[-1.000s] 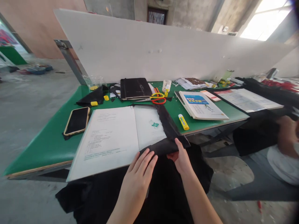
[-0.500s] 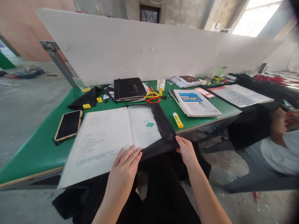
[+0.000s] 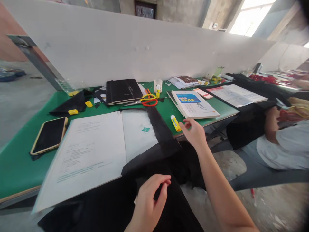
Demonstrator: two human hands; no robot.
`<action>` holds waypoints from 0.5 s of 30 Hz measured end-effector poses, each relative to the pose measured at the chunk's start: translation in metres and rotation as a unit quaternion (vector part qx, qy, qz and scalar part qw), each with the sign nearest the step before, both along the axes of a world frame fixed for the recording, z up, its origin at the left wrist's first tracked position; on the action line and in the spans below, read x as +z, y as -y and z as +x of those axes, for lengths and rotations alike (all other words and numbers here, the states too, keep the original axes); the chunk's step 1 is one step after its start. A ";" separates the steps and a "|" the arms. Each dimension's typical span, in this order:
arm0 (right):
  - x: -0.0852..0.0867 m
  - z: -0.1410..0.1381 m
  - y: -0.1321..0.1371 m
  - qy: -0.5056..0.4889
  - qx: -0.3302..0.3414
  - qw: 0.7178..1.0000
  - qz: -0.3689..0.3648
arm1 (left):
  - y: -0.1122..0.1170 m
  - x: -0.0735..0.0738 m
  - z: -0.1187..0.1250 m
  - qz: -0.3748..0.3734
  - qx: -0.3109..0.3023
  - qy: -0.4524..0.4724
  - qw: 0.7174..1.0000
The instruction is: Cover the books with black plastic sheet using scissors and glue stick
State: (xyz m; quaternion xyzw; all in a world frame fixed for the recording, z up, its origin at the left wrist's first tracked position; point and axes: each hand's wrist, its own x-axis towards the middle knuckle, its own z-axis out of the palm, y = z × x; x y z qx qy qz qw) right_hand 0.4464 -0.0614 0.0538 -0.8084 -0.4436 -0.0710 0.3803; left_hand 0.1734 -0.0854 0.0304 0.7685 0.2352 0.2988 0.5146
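An open book lies at the table's front edge, its left page printed, its lower left corner jutting past the edge. Black cloth is folded over the right and lower margins of its right-hand side, where a small green scrap sits. My right hand hovers just right of a yellow glue stick, fingers curled but apart, holding nothing. Below the book, over my lap, my left hand is loosely closed, thumb tip close to the fingertips, with nothing visible in it.
Left of the book are a phone and yellow caps. Behind it lie a black-covered book and scissors. A blue-and-white book sits to the right. Further right, another person's arm shows.
Both hands have let go of the book and its black cloth. The right hand has come up beside the glue stick; the left has dropped toward my lap. The view has swung right.
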 end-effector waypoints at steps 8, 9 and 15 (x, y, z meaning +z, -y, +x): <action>0.005 0.006 -0.022 0.005 0.012 0.994 -0.105 | -0.010 -0.040 0.088 -0.565 0.005 0.171 0.807; 0.006 0.005 -0.016 -0.047 0.014 0.998 -0.047 | -0.012 -0.039 0.093 -0.574 0.007 0.203 0.793; 0.003 0.002 0.023 -0.351 0.013 0.895 0.275 | -0.017 -0.027 0.110 -0.593 0.037 0.263 0.760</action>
